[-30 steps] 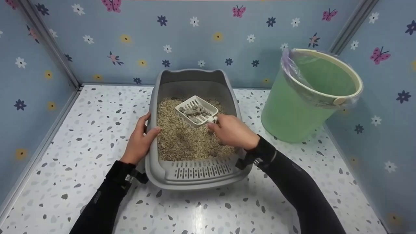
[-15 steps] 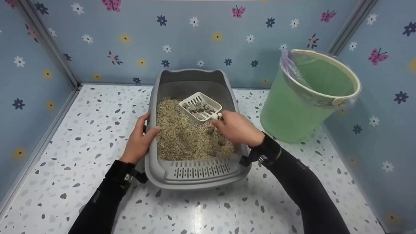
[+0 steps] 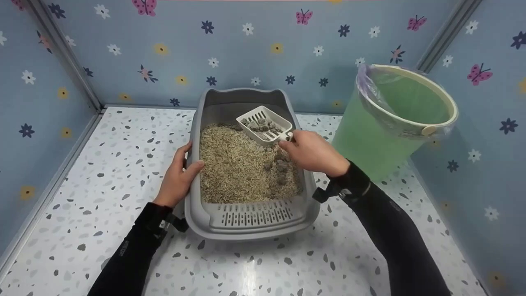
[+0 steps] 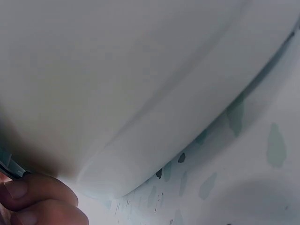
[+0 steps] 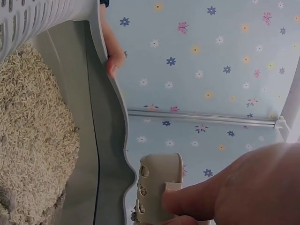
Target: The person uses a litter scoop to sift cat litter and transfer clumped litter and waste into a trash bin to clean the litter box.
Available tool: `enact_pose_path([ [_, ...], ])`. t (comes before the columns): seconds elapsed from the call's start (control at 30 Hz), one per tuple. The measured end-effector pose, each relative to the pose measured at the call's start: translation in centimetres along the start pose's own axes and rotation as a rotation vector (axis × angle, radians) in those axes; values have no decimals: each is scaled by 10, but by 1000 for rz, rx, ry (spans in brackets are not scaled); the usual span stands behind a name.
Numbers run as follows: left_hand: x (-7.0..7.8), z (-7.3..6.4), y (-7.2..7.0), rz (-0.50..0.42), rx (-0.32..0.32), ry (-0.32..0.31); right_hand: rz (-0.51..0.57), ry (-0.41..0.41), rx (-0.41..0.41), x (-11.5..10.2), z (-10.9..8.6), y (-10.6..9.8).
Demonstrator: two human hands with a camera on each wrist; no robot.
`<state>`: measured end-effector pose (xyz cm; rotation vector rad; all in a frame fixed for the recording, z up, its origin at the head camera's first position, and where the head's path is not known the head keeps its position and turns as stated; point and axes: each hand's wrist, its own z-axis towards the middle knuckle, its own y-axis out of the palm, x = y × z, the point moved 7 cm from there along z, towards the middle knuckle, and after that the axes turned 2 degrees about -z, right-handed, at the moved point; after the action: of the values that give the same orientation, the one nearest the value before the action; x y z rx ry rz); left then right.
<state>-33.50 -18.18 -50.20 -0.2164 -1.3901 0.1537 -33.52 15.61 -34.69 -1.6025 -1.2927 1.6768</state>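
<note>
A grey litter box [image 3: 250, 235] holds pellet litter [image 3: 226, 168]. My left hand [image 3: 176, 181] grips its left rim, thumb over the top; in the left wrist view the curled fingers [image 4: 47, 194] lie against the box's outer wall [image 4: 122, 75]. My right hand [image 3: 318, 153] holds the handle of a white slotted litter scoop [image 3: 277, 117] raised above the litter, toward the right back. Grey clumps [image 3: 262, 124] of litter lie in the scoop. In the right wrist view the thumb presses on the scoop [image 5: 158, 185]. More dark clumps [image 3: 282, 166] sit in the litter at right.
To the right stands a green bin [image 3: 365, 144] with a cream rim and a thin purple-tinted liner bag [image 3: 372, 88]. The speckled floor [image 3: 123, 172] runs around the box. Blue flowered panels [image 3: 246, 49] enclose the back and both sides.
The right hand has moved the loaded scoop up and to the right, away from the litter's middle, uncovering dark clumps at right. The left hand has stayed on the rim.
</note>
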Motion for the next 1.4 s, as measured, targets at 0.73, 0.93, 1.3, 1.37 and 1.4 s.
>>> enact_pose_path([
  [0.73, 3, 0, -3, 33, 12, 9, -90, 25, 127, 35, -19, -107],
  [0.93, 1, -1, 0, 26, -1, 3, -121, 63, 147, 46, -25, -130],
  [1.3, -2, 1, -2, 50, 15, 8, -108, 154, 194, 72, -34, -163],
  [1.37, -2, 1, -1, 49, 14, 2, -117, 166, 200, 77, -36, -168],
  [1.4, -2, 1, -1, 53, 13, 3, -124, 170, 204, 79, -37, -171],
])
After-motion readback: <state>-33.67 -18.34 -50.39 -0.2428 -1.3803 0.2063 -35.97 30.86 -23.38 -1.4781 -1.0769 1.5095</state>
